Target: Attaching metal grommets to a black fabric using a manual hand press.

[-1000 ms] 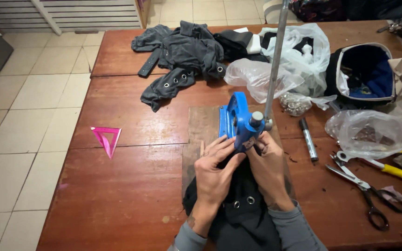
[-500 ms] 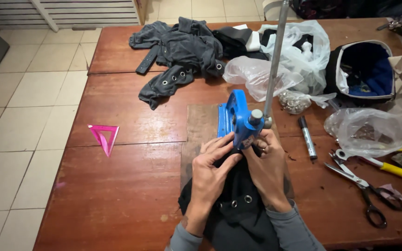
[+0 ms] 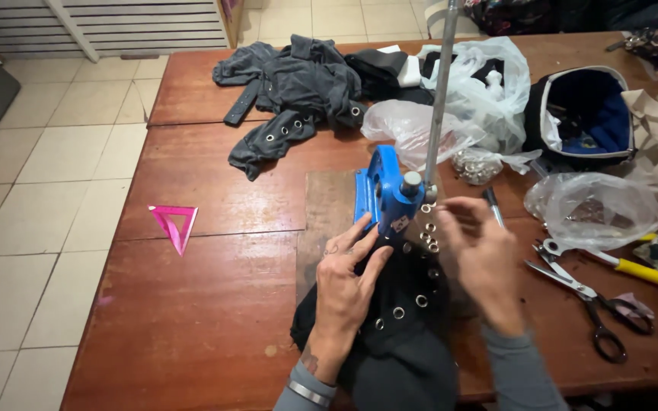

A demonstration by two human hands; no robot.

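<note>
On the wooden table (image 3: 207, 304), which fills most of the view, a black fabric (image 3: 397, 335) lies at the near edge in front of the person, with a row of metal eyelets (image 3: 409, 307) already set in it. Farther back a grey garment (image 3: 298, 84) with its own eyelets is spread out, and beside it, to the right, are clear plastic bags (image 3: 451, 114) and an open black bag (image 3: 584, 114). A blue press (image 3: 386, 194) stands on a wooden board (image 3: 329, 205) in the middle of the table, and its long metal lever (image 3: 439, 91) goes up out of the view. The top of the black fabric reaches under the head of the press. The left hand (image 3: 348, 285) lies flat on the fabric, fingers stretched and apart, just beside the base of the press; it presses the cloth and does not grasp it. The right hand (image 3: 481, 255) is lifted above the fabric, just right of the press, and it is blurred; its fingertips (image 3: 445, 207) seem to pinch together near some small loose eyelets, but I cannot tell if they hold one. To the right lie scissors (image 3: 595, 320), a yellow-handled tool (image 3: 611, 262) and a marker (image 3: 491, 205). A pink triangle (image 3: 174, 224) lies near the left edge of the table.
</note>
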